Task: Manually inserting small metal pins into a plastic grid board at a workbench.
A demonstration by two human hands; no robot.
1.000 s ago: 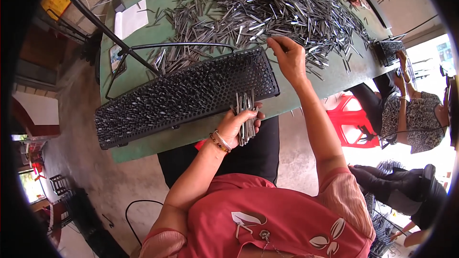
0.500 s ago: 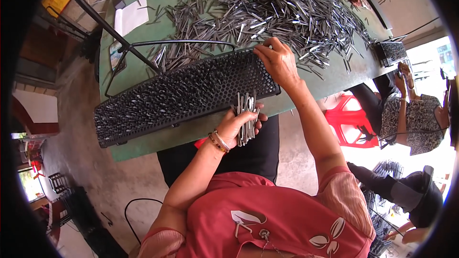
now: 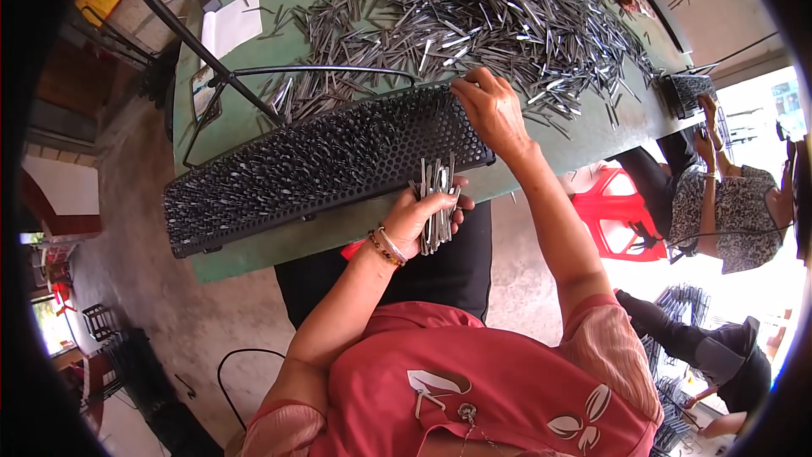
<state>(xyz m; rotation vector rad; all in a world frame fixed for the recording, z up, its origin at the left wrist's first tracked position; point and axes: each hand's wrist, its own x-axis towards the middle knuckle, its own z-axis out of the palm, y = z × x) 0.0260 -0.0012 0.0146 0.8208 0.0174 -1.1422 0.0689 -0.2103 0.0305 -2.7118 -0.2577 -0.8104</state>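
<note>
A long black perforated rack (image 3: 414, 140) lies slanted along the near edge of the table. Thin metal strips stand in most of its holes, while bare holes show toward its right end. My left hand (image 3: 408, 218), with bracelets at the wrist, is closed round a bundle of metal strips (image 3: 437, 195) just in front of the rack. At the rack's far right corner, my right hand (image 3: 493, 112) has its thumb and fingers pinched together over the holes. Whatever sits between those fingertips is too small or hidden to make out.
A large heap of loose metal strips (image 3: 507, 21) spreads over the green table (image 3: 245, 264) behind the rack. Black bent rods (image 3: 321, 71) rise at the left, near a white paper (image 3: 233, 24). To the right are a red stool (image 3: 605, 211) and a co-worker (image 3: 732, 203) at another rack (image 3: 692, 89).
My right hand stays at the rack's far right corner, nearly unmoved, and my left keeps its bundle. One co-worker's hand has shifted up toward the other rack; the person at lower right has moved slightly.
</note>
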